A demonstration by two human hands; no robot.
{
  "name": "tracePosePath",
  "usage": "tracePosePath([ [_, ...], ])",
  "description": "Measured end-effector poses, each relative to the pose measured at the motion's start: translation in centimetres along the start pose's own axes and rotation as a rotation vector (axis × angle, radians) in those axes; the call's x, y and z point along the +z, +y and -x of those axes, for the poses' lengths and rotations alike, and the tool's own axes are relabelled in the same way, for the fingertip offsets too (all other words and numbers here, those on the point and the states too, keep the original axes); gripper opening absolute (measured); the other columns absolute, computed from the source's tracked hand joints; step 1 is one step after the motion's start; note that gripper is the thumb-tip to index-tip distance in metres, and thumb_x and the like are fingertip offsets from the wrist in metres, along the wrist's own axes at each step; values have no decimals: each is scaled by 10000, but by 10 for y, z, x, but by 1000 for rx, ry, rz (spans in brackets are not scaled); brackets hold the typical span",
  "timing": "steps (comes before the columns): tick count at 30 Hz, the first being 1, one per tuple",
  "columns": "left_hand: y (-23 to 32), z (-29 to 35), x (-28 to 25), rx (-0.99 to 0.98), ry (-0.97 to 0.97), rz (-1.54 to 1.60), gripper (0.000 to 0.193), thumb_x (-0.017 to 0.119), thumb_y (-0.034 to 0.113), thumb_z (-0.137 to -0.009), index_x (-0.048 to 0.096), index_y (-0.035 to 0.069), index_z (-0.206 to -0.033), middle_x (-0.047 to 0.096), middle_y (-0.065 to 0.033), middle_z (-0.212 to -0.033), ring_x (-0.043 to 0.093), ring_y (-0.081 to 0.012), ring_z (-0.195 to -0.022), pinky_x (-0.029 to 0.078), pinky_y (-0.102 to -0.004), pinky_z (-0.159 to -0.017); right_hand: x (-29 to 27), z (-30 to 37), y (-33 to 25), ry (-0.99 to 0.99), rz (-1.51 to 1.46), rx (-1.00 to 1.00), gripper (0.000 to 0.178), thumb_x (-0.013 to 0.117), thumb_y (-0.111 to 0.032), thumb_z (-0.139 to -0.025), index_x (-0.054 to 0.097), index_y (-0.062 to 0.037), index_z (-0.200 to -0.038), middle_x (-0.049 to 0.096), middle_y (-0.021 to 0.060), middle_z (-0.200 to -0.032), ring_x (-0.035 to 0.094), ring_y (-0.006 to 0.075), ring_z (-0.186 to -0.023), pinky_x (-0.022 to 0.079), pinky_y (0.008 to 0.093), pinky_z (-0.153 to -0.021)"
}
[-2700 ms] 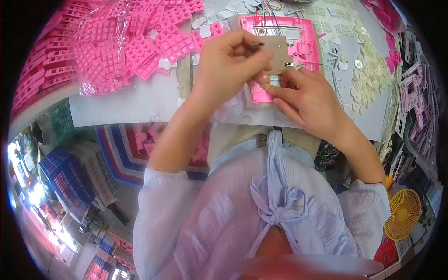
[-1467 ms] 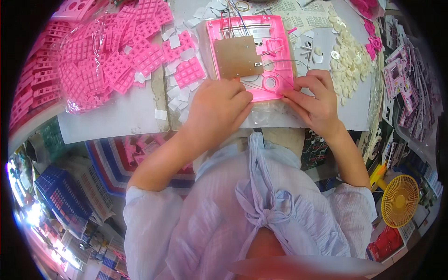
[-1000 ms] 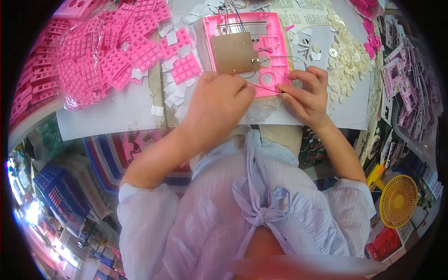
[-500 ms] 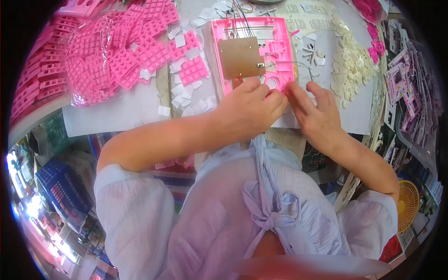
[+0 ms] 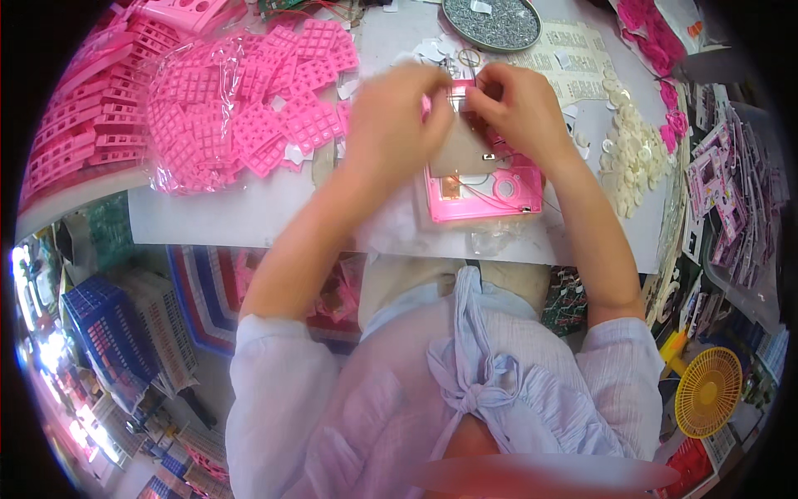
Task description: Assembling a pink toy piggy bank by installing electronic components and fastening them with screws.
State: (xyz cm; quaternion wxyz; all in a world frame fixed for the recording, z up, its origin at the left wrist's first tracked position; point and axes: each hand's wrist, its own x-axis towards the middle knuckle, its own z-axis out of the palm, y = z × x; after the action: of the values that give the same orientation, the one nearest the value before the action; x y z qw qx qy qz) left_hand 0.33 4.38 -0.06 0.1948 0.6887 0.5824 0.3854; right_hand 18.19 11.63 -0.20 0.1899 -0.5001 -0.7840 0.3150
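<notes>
A pink plastic casing (image 5: 486, 208) lies on the table before me, with a brown circuit board (image 5: 462, 154) over its far part. Thin wires cross the casing's near end. My left hand (image 5: 397, 116), smeared by motion, is over the casing's far left edge; what its fingers do cannot be made out. At the far right edge my right hand (image 5: 525, 110) is closed, thumb and fingers bent together beside the wires there. What it pinches, if anything, is too small to name.
Pink keypad pieces (image 5: 195, 116), some under clear plastic, heap at the left beside stacked pink frames (image 5: 91, 125). A round tray of small metal parts (image 5: 492, 23) stands at the back. Cream-coloured small pieces (image 5: 636, 154) lie at the right. A yellow fan (image 5: 708, 391) is low right.
Both hands have gone from the casing's near end to its far end. The casing sits nearer me in the picture, and the view has shifted, showing the round tray fully.
</notes>
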Motion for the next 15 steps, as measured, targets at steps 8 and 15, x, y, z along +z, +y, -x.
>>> tracePosePath([
  [8,-36,-49,16,-72,-126,-152,261,749,265,-825,747,59,-985,687,-133,-999,687,-310,-884,542,-411,-792,-14,29,8,-171,126,-693,240,696,-149,-824,726,-80,-1051,662,72,-1134,592,294,-1049,526,369,-837],
  [15,-40,-46,18,354,-11,-189,174,772,158,-776,749,95,-937,706,-65,-1011,666,-249,-899,502,-401,-812,-11,-23,44,112,6,-531,384,654,-86,-824,689,-99,-1207,667,80,-1167,617,314,-1028,527,399,-893],
])
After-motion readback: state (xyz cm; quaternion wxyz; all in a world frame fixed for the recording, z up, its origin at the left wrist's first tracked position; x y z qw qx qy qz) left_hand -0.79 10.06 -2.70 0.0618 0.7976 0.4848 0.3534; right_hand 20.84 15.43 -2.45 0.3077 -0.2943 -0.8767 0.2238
